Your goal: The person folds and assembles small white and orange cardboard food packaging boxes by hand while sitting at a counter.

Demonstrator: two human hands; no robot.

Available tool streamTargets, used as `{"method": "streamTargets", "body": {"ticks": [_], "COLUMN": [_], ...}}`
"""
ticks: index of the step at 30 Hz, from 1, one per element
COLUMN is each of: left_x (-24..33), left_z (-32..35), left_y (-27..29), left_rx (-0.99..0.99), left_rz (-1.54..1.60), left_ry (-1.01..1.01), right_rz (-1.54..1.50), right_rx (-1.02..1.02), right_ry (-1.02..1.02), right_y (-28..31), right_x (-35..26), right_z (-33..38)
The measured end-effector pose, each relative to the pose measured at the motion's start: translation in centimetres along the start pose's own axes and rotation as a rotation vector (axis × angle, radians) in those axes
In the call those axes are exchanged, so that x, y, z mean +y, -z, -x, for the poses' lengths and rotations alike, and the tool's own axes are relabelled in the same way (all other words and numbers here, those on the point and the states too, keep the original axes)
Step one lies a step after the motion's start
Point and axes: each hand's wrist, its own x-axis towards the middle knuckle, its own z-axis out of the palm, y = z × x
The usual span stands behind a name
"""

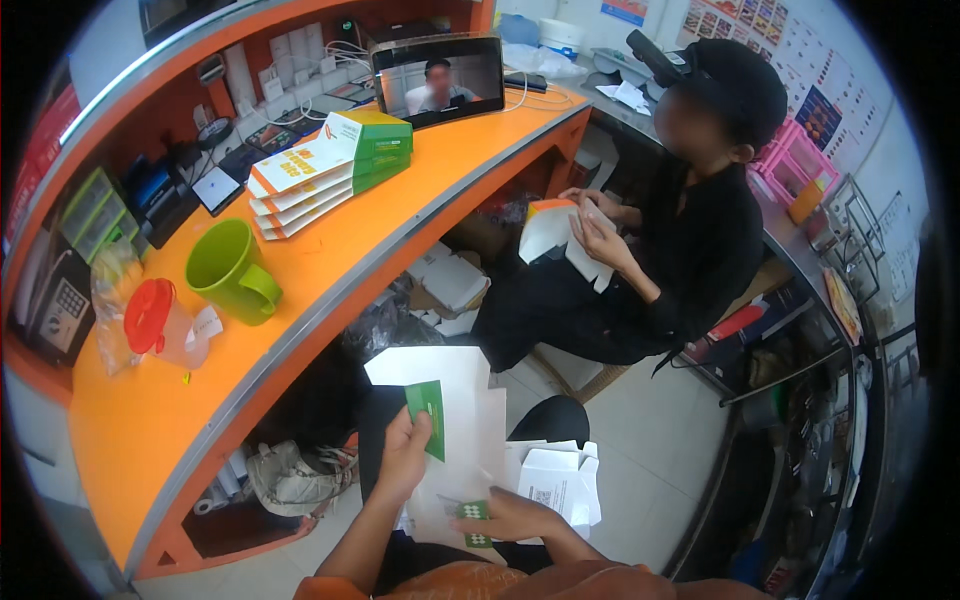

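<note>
A white cardboard food carton blank (468,395) with green printed flaps lies spread over my lap, not folded into a box. My left hand (403,448) grips its left side by a green flap, thumb on top. Lower down, my right hand (508,517) holds the near end beside another green panel, its fingertips slightly blurred. More white carton blanks (560,485) rest on my right thigh, partly under the one I hold. Opposite, a seated person's hands (603,232) hold a partly folded white and orange carton (548,228).
An orange counter (370,190) curves along the left. On it stand a stack of folded cartons (325,165), a green mug (230,270), a red-lidded plastic jug (165,325) and a tablet (440,82). Under it are white cartons (447,280). Metal shelving (800,400) runs along the right.
</note>
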Motion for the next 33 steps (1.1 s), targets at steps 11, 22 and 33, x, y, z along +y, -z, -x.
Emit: {"method": "streamTargets", "body": {"ticks": [11, 22, 33], "left_x": [2.4, 4.2, 6.7], "left_z": [0.3, 1.7, 2.1], "left_y": [-1.5, -4.5, -4.5], "left_rx": [0.189, 0.083, 0.244], "left_rz": [-0.339, -0.576, -0.890], "left_ry": [-0.235, -0.466, -0.840], "right_rz": [-0.568, -0.221, -0.598], "right_rx": [0.235, 0.780, 0.750], "right_ry": [0.398, 0.202, 0.124], "right_y": [1.5, 1.5, 1.6], "right_x": [-0.9, -6.4, -2.6], "right_z": [0.7, 0.4, -0.5]}}
